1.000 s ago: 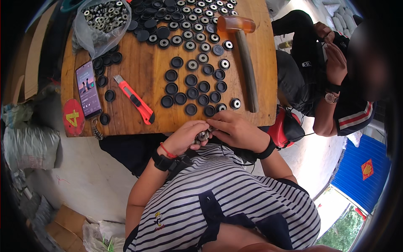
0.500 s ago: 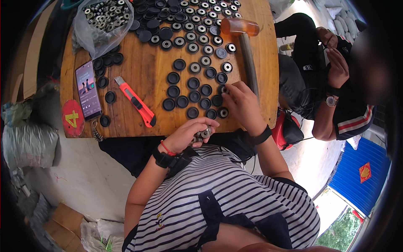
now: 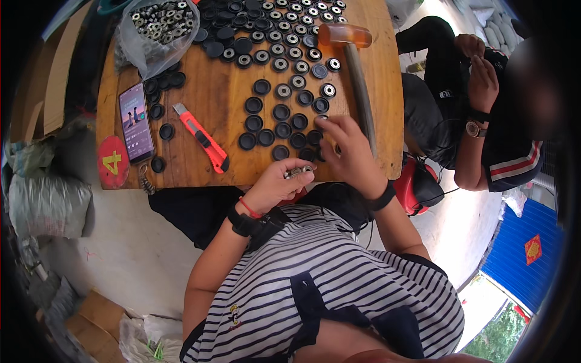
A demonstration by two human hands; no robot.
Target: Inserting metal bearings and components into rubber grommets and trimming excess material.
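My left hand (image 3: 275, 187) hangs just off the near edge of the wooden worktop (image 3: 212, 91), its fingers curled around a small silvery metal bearing (image 3: 299, 171) that I pinch between thumb and fingertips. My right hand (image 3: 348, 151) lies over the worktop's near right corner, its fingers bent down onto the nearest of the round black plastic caps (image 3: 273, 112), which lie in loose rows across the board; whether it already grips one I cannot tell, since the fingers cover that spot. The main risk, as I judge it, is the bearing slipping from my pinch, because it is held past the worktop's edge with nothing under it but my lap and the floor. My right wrist could also sweep the nearest caps off the near edge, since they lie close to it. The long hammer with the amber translucent head (image 3: 345, 35) rests just beside my right hand, its handle running down toward my knuckles, so a careless nudge could roll it. The bearing sits well apart from the clear plastic bag of spare bearings (image 3: 154, 27) at the far left corner, and just beside my right hand's wrist.
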